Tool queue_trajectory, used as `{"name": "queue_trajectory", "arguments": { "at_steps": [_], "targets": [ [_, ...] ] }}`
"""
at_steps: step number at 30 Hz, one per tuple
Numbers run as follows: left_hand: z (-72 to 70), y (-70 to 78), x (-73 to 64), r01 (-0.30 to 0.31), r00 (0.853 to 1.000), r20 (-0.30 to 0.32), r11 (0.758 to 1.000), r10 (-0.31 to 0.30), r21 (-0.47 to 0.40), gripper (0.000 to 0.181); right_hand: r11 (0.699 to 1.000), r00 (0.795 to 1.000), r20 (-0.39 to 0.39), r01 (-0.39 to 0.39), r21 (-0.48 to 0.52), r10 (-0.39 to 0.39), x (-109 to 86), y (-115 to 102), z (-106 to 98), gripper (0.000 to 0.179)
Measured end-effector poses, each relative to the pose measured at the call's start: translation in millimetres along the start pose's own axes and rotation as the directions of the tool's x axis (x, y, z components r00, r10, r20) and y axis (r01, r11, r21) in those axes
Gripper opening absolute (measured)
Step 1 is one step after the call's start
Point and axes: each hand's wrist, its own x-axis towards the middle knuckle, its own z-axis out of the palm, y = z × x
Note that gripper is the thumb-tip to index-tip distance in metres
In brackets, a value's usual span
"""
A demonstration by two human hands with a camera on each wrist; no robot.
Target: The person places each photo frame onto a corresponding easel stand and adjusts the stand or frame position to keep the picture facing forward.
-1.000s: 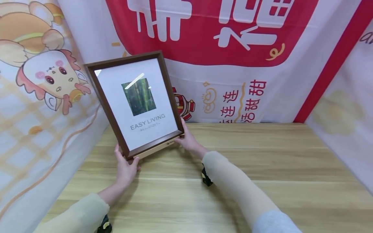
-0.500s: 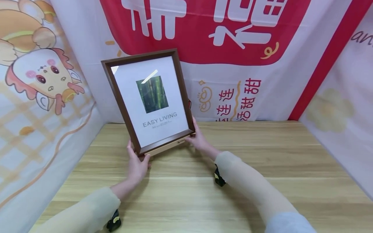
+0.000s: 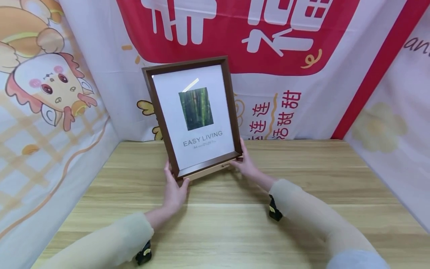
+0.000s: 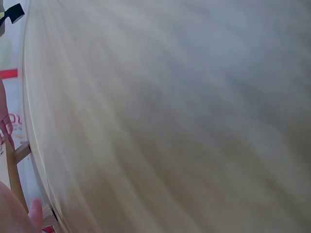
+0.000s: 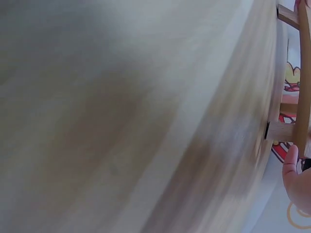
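A brown picture frame [image 3: 198, 116] holds a white print with a green bamboo picture and the words EASY LIVING. It leans back, tilted sideways, on a light wooden easel [image 3: 209, 171]. My left hand [image 3: 174, 194] grips the easel's lower left end, thumb in front and fingers up beside the frame. At the lower right end, my right hand [image 3: 248, 166] holds the easel the same way. In the right wrist view, short easel legs [image 5: 280, 131] reach down close to the tabletop. Another leg [image 4: 22, 152] shows in the left wrist view. The frame hides most of the easel.
The wood-grain table [image 3: 302, 179] spreads in front and to the right. Behind it hangs a white cloth with a red panel [image 3: 268, 59] and white characters. A cartoon-printed cloth [image 3: 43, 157] closes the left side, and a pale cloth [image 3: 386, 123] the right.
Both hands have moved the framed picture and its easel to the right, from near the left cloth toward the table's middle. The hands keep their hold at the lower corners.
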Motion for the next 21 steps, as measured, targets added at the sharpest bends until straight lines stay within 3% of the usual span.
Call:
{"name": "queue_trajectory", "arguments": {
  "at_steps": [8, 21],
  "targets": [
    [17.8, 8.2, -9.3, -0.054, 0.998, 0.031, 0.999, 0.054, 0.000, 0.104, 1.000, 0.999, -0.039, -0.005, -0.006, 0.005, -23.7, 2.5, -22.6, 0.104],
    [37.3, 18.9, -19.9, -0.070, 0.990, 0.124, 0.997, 0.067, 0.023, 0.103, 0.997, 0.992, -0.124, -0.040, -0.069, 0.031, -70.0, 1.0, -50.8, 0.100]
  ]
}}
